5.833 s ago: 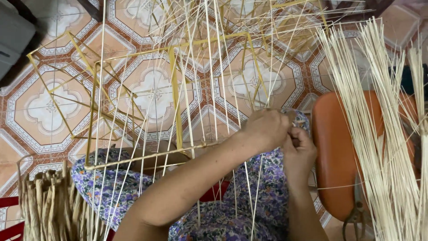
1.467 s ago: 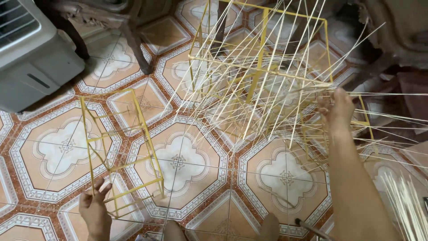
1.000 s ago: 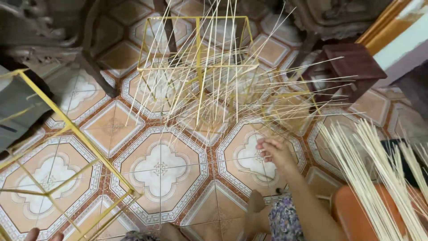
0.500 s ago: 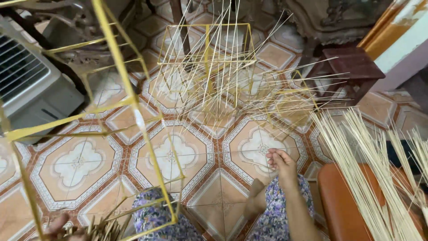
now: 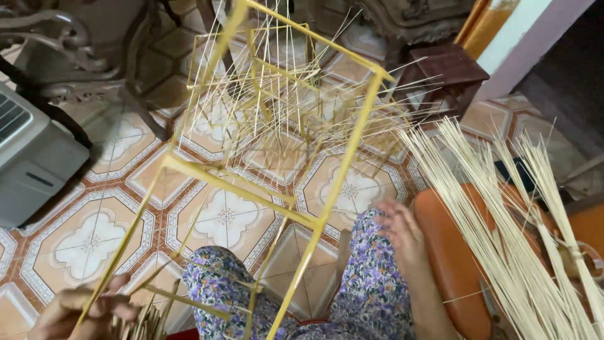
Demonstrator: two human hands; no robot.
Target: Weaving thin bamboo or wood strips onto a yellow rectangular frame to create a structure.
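The left hand [image 5: 85,311], closed on a lower bar, holds the yellow frame [image 5: 251,189] tilted over the lap, while the right hand [image 5: 399,230] rests loosely open on the knee beside the sticks [image 5: 503,239], probably between fittings.

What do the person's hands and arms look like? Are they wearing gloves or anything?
No gloves. The left hand and the right hand are both bare, and no rings or watch show. The right forearm is bare too, with no sleeve reaching it. The left arm is out of view.
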